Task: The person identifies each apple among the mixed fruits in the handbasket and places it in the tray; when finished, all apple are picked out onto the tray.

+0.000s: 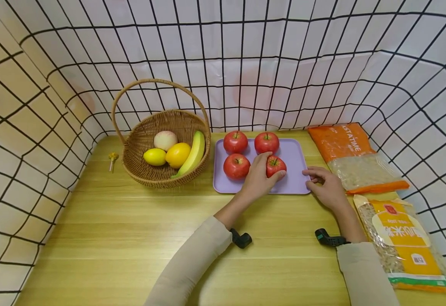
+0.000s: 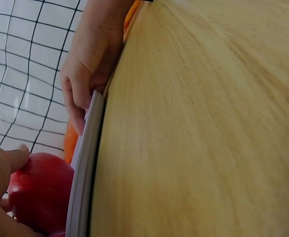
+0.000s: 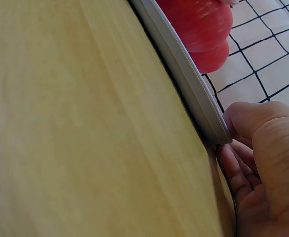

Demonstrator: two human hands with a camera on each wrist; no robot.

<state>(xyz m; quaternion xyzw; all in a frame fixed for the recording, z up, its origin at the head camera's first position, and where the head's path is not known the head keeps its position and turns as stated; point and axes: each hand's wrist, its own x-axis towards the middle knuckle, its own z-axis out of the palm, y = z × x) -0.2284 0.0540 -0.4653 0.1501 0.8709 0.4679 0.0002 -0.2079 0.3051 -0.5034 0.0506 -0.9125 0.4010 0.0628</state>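
A lilac tray [image 1: 292, 158] holds several red apples set out in two rows. My left hand [image 1: 259, 176] grips the front right apple [image 1: 275, 165], thumb on its near side and fingers round its far left side. That apple [image 2: 42, 192] sits on the tray in the left wrist view. To its left is the front left apple [image 1: 236, 166], with two more apples behind: one on the left [image 1: 235, 141] and one on the right [image 1: 266, 142]. My right hand [image 1: 327, 185] pinches the tray's right edge, the thumb over the rim [image 3: 218, 126] and fingers beneath it.
Left of the tray stands a wicker basket [image 1: 138, 168] with a peach, a lemon, an orange and a banana. A small yellow-topped stick [image 1: 112, 160] lies farther left. An orange bag [image 1: 354, 155] and a yellow bag [image 1: 404, 238] lie on the right. Black wire mesh encloses the table.
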